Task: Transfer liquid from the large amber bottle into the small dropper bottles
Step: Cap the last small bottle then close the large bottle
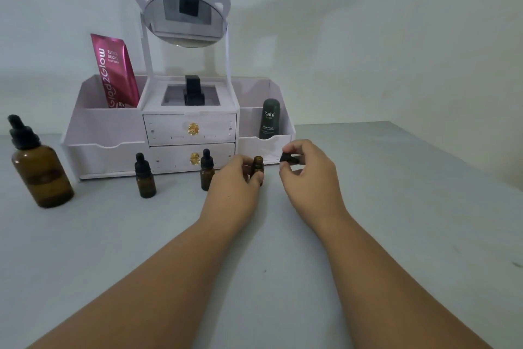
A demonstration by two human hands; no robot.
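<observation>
The large amber bottle (42,171) with a black dropper cap stands at the far left of the table. Two small amber dropper bottles, capped, stand in front of the organizer: one (145,177) at left, another (206,170) partly behind my left hand. My left hand (236,181) grips a third small amber bottle (257,166), which stands uncapped on the table. Just to its right, my right hand (307,170) pinches its black dropper cap (288,158) a little above the table.
A white cosmetic organizer (181,133) with two drawers and a cat-ear mirror (184,19) stands against the wall. It holds a pink tube (116,71), a black item (194,91) and a dark green Kahf bottle (270,119). Grey table (396,207) extends right.
</observation>
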